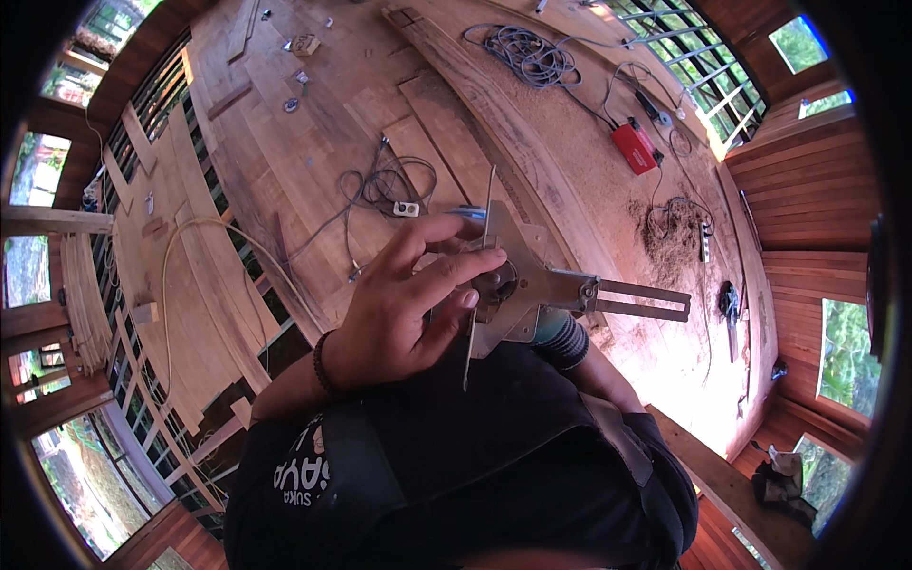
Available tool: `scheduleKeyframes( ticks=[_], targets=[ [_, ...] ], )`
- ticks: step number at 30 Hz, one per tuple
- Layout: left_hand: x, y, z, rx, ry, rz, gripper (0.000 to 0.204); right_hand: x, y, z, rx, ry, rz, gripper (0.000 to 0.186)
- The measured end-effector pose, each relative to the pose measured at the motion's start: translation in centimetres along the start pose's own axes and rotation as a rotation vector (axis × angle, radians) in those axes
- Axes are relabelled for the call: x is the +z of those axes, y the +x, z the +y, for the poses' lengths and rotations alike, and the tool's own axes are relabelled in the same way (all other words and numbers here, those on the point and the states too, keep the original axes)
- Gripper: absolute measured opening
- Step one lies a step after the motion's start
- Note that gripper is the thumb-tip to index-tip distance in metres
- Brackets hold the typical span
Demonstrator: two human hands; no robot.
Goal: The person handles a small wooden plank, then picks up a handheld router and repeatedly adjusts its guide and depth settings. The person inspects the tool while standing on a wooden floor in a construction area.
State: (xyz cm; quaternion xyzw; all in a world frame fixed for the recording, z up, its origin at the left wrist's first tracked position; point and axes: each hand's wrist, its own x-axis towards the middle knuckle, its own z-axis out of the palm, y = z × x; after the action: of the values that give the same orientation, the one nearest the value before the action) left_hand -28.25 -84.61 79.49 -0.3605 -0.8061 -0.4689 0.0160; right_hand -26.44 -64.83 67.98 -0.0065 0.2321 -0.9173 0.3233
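Observation:
In front of my body is a grey metal bracket (556, 287). It has a flat, wide plate seen partly edge-on and a slotted arm pointing right, with a bolt at the joint. My left hand (399, 309) is closed around the bracket's round centre part. Its index finger rests on the plate's edge, the thumb lies lower, and a dark beaded bracelet circles the wrist. Behind the bracket, my right hand (554, 326) is mostly hidden. Only a teal patch and a dark ribbed cuff (567, 344) show there, so its fingers cannot be made out.
Wooden boards (285, 142) cover the floor, with gaps showing beams at left. A coiled cable (527, 55), a red box-shaped machine (636, 147) and a white socket block (407, 208) on a tangled cord lie ahead. Sawdust (670, 237) is piled at right.

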Motion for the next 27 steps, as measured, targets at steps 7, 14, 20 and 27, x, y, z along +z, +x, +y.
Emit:
scheduleKeyframes(
  ticks=[7, 14, 20, 27],
  targets=[
    [0.0, 0.0, -0.4, 0.077, 0.092, 0.027, 0.043, -0.2, 0.0, -0.3, -0.057, -0.25, -0.068, 0.091],
    [0.3, -0.1, -0.5, 0.085, 0.118, 0.009, 0.049, 0.0, 0.0, 0.0, -0.134, -0.397, -0.097, 0.089],
    [0.1, -0.3, -0.5, 0.093, 0.158, -0.007, 0.05, -0.1, 0.0, 0.4, -0.112, -0.235, -0.052, 0.092],
    [0.2, -0.5, 0.1, 0.034, 0.097, 0.004, 0.047, -1.0, 0.3, 1.0, -0.153, -0.262, -0.09, 0.094]
  ],
)
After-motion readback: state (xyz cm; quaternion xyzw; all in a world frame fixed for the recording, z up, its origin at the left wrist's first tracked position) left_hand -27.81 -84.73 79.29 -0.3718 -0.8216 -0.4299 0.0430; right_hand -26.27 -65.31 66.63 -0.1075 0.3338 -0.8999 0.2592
